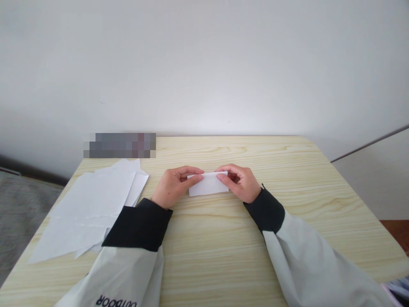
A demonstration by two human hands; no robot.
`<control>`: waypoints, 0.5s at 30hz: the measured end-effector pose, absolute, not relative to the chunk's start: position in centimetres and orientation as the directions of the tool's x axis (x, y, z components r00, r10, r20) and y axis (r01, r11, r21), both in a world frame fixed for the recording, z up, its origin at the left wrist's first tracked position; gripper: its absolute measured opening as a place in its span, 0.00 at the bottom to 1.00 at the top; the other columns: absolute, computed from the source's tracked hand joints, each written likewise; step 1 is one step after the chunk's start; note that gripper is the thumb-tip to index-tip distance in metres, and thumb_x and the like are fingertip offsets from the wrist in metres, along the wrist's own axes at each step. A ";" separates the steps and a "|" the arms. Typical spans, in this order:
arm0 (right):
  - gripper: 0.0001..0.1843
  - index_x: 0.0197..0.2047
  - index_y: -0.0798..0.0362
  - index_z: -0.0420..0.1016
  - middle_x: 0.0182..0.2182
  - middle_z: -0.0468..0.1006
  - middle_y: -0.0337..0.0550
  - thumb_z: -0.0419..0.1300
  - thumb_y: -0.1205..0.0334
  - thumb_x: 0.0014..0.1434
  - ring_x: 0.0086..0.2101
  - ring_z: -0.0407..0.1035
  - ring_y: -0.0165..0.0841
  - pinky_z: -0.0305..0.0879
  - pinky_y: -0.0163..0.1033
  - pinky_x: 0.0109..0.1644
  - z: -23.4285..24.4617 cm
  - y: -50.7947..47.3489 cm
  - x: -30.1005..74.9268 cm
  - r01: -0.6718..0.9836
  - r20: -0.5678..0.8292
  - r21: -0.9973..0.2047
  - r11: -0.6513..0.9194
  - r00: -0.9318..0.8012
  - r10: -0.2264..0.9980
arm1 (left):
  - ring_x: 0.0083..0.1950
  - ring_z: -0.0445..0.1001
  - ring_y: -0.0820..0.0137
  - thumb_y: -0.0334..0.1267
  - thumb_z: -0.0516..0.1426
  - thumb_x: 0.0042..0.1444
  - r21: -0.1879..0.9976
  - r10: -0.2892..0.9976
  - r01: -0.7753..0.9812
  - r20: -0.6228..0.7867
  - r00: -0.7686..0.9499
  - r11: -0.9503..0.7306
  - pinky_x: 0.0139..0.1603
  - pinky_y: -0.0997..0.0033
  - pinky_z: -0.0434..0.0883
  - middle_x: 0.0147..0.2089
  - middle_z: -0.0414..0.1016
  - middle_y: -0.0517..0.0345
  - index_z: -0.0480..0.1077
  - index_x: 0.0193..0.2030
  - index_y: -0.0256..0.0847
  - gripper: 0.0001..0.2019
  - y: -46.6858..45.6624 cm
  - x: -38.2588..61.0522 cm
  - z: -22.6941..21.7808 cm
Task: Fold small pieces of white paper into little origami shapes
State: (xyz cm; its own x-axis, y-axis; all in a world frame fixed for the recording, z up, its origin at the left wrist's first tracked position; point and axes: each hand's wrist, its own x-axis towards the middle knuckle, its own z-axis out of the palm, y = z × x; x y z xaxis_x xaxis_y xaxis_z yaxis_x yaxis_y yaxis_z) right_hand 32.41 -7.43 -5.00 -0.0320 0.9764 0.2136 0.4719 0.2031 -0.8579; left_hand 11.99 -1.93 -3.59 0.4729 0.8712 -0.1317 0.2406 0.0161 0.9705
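Note:
A small folded piece of white paper is held up between my two hands, over the middle of the wooden table. My left hand pinches its upper left corner, thumb in front and fingers behind. At the upper right corner my right hand grips it the same way, with the fingertips partly hidden behind the paper. A fold runs along the top edge, and the paper's lower edge hangs just over the tabletop or touches it; I cannot tell which.
Several loose white sheets lie overlapping on the table's left side, beside my left sleeve. Behind them, a blurred-out dark object sits at the back left. The light wood table meets a white wall at its far edge.

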 end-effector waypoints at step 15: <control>0.11 0.38 0.56 0.76 0.18 0.67 0.35 0.57 0.58 0.57 0.17 0.58 0.23 0.55 0.30 0.21 -4.8 -7.5 32.3 0.507 0.253 -0.828 0.238 -0.041 0.967 | 0.29 0.72 0.74 0.45 0.64 0.46 0.980 0.877 0.194 -0.130 0.462 0.043 0.29 0.78 0.66 0.30 0.77 0.59 0.75 0.36 0.37 0.14 -2.0 12.0 -3.7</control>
